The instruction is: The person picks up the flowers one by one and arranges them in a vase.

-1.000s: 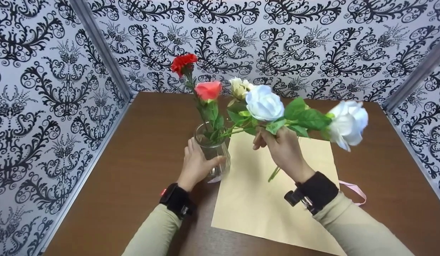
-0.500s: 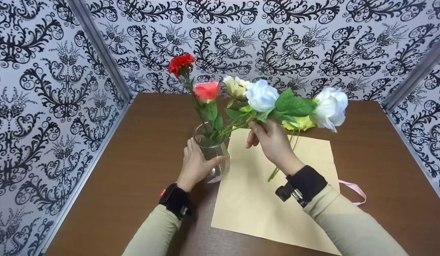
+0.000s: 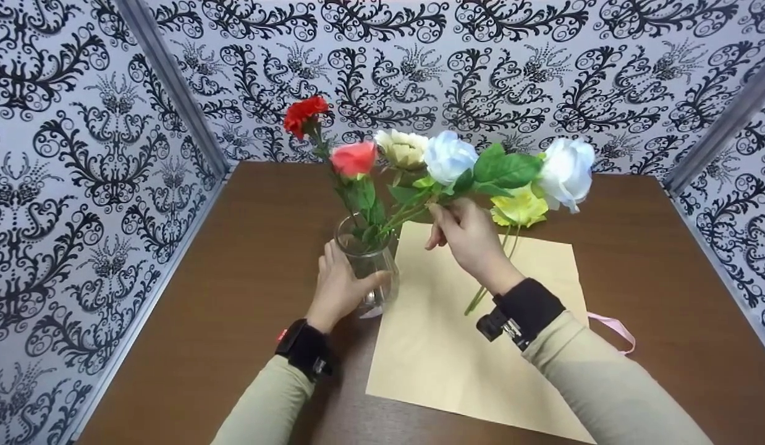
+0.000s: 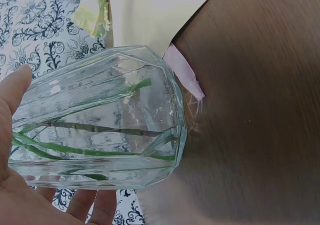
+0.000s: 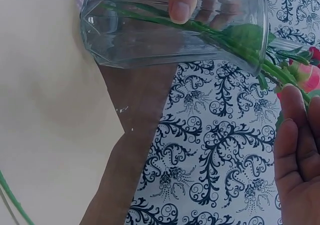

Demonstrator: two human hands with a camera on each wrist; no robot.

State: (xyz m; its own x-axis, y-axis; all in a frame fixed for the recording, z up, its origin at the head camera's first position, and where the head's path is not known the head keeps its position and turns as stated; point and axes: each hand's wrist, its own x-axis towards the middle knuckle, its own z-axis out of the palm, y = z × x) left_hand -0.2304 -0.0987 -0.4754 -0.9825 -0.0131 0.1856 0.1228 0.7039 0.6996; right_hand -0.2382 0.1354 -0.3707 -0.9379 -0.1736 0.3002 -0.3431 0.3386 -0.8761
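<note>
My left hand [image 3: 340, 284] holds the clear faceted glass vase [image 3: 365, 264], thumb on one side and fingers round the other. Several green stems [image 4: 95, 147] show through its glass in the left wrist view. A red carnation [image 3: 304, 115], a coral rose [image 3: 354, 158] and a cream flower [image 3: 402, 150] rise above the rim. At the right of the vase mouth, my right hand [image 3: 472, 238] pinches the stem of the light blue roses, beneath the nearer bloom [image 3: 449, 157]. The other light blue bloom [image 3: 565, 175] leans right. Exactly which stems the fingers touch is partly hidden.
A sheet of tan paper [image 3: 456, 352] lies on the brown table [image 3: 246, 266], right of the vase. Across its far edge lies a yellow flower [image 3: 519, 207], stems on the paper. Pink ribbon [image 3: 616, 330] shows at the right. Patterned walls [image 3: 543, 80] enclose the table.
My right hand has moved left and slightly away, carrying the light blue roses toward the vase. The yellow flower has come into view. The red carnation leans farther left; the left hand stays put.
</note>
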